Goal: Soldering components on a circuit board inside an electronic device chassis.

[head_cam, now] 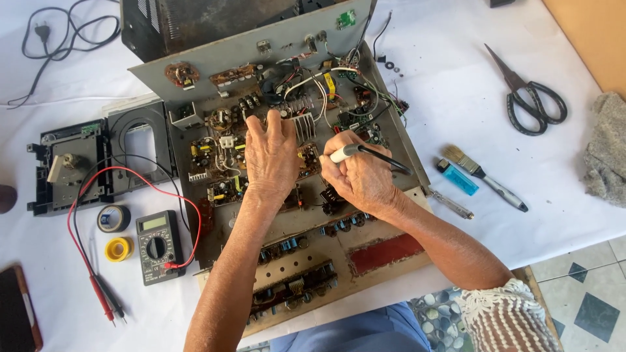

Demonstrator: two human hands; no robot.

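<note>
A white-covered table [456, 91] carries an opened chassis [365, 254], multimeter [156, 246], scissors [531, 98], brush [482, 175] and tape rolls [113, 218].

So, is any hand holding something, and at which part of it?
The right hand holds a pen-like tool by its white front part, like a pen. The left hand holds nothing; it rests flat on the circuit board.

black scissors [529, 98], blue lighter [457, 176], yellow tape [119, 248]

Your chassis [391, 251] sits at table centre, both your hands on its boards. At nine o'clock: the drive unit [65, 166]. At seven: the meter [156, 246], with tape rolls [114, 218] beside it. At two: scissors [531, 98]. At three: a brush [486, 176] and lighter [458, 177] side by side.
</note>
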